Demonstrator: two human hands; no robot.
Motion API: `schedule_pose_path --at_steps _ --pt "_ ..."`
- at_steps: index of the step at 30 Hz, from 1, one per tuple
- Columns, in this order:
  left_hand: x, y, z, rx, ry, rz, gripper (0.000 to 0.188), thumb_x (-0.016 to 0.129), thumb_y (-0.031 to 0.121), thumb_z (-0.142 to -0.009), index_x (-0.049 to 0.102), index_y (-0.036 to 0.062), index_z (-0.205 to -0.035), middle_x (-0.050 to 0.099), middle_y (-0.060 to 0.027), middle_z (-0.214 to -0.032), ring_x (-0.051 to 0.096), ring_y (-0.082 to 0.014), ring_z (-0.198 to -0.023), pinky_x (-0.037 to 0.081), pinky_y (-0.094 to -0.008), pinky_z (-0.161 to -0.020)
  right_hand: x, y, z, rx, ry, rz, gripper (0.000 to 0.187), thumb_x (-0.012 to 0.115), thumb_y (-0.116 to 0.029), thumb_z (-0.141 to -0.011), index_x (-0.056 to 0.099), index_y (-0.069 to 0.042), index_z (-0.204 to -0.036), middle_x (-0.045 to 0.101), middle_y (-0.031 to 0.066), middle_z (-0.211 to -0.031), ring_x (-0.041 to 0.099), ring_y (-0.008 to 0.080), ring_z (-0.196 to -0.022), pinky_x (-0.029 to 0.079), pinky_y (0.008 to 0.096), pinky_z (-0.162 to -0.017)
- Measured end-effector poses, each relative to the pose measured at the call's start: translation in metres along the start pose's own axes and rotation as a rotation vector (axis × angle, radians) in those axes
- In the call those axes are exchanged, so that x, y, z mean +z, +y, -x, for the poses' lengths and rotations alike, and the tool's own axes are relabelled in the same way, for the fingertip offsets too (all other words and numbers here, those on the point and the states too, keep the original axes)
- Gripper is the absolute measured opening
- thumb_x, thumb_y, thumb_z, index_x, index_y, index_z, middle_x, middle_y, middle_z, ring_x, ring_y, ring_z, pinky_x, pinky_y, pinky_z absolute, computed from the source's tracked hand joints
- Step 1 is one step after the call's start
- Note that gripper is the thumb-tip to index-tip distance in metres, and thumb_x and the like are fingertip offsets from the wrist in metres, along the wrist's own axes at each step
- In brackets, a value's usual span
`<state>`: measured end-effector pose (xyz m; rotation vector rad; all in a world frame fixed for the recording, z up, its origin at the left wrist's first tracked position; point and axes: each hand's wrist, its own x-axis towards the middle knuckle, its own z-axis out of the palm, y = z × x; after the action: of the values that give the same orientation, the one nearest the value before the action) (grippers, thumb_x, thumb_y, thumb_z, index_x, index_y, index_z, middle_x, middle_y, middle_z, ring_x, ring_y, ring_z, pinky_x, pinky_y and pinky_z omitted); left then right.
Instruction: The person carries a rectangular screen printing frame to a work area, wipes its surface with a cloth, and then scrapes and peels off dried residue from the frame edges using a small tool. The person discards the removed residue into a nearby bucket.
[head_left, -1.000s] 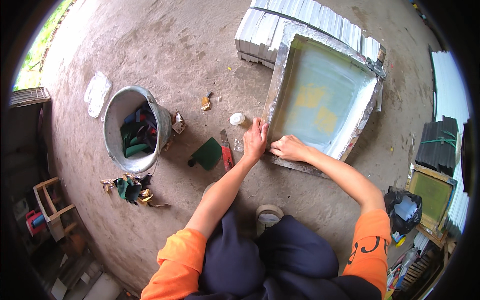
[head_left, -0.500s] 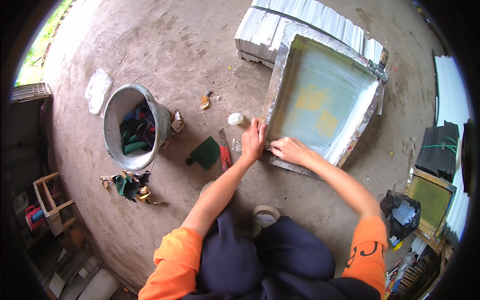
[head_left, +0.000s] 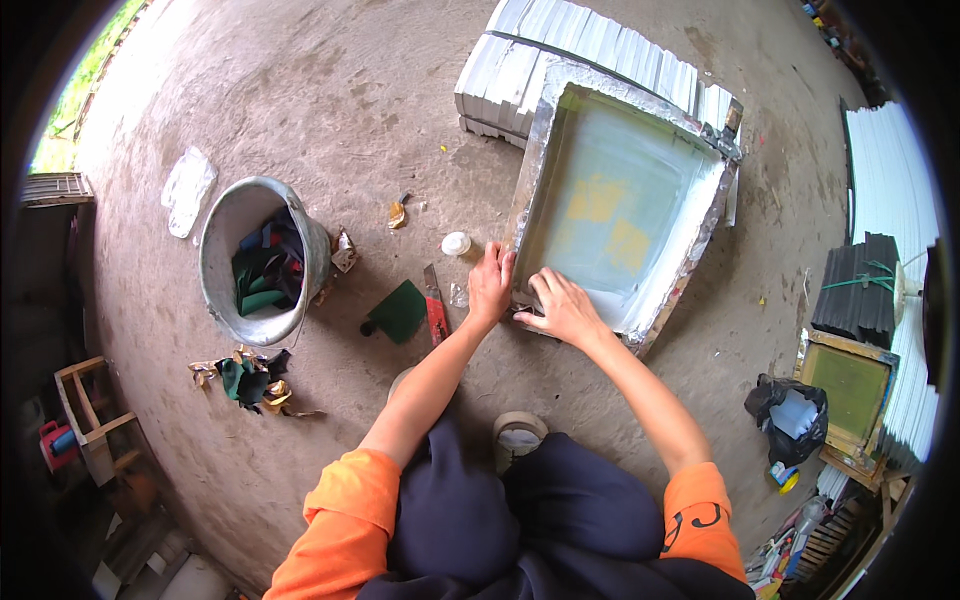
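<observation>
Bucket (head_left: 225,240) left, scraps (head_left: 268,268) inside. Knife (head_left: 435,310) between bucket and frame (head_left: 622,195). Stack (head_left: 505,80) behind frame. Bag (head_left: 767,414) right of frame.

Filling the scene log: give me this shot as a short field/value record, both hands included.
left hand: at left edge of framed screen, near corner
right hand: fingers bent, same corner; anything held unclear
framed screen: far end overlaps strapped white stack in view
floor, left of screen: small white container, red-handled knife, green piece
grey bucket: dark and green scraps inside
</observation>
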<state>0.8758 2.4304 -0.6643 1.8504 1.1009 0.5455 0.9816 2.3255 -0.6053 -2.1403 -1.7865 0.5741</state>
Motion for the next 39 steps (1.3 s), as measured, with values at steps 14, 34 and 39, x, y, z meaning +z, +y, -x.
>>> schedule_pose_path --at_steps 14,34,39 --pt "0.004 0.002 0.000 -0.017 -0.014 0.006 0.023 0.043 0.028 -0.091 0.045 0.0051 -0.094 0.056 -0.0227 -0.071 0.056 -0.0418 -0.068 0.041 -0.0483 -0.057 0.017 0.007 -0.037 -0.180 -0.291 0.276 0.017 0.054 -0.016 -0.072 0.063 -0.005 -0.063 0.059 0.0149 -0.062 0.061 0.0313 -0.064 0.049 0.0419 -0.057" --pt "0.004 -0.002 0.004 0.046 0.024 -0.207 0.024 0.041 0.029 -0.091 0.045 0.0072 -0.099 0.059 -0.0229 -0.072 0.056 -0.0428 -0.067 0.042 -0.0506 -0.056 -0.021 0.047 0.047 0.133 -0.096 -0.480 0.028 0.053 -0.021 -0.085 0.062 0.003 -0.074 0.062 0.0138 -0.085 0.056 0.0301 -0.086 0.042 0.0362 -0.080" --pt "0.002 -0.004 0.004 0.089 0.066 -0.197 0.023 0.041 0.029 -0.092 0.044 0.0068 -0.098 0.059 -0.0228 -0.072 0.056 -0.0425 -0.066 0.041 -0.0508 -0.055 -0.059 0.054 0.072 0.303 -0.107 -0.369 0.030 0.053 -0.022 -0.085 0.062 0.004 -0.073 0.060 0.0151 -0.076 0.055 0.0297 -0.076 0.041 0.0360 -0.079"
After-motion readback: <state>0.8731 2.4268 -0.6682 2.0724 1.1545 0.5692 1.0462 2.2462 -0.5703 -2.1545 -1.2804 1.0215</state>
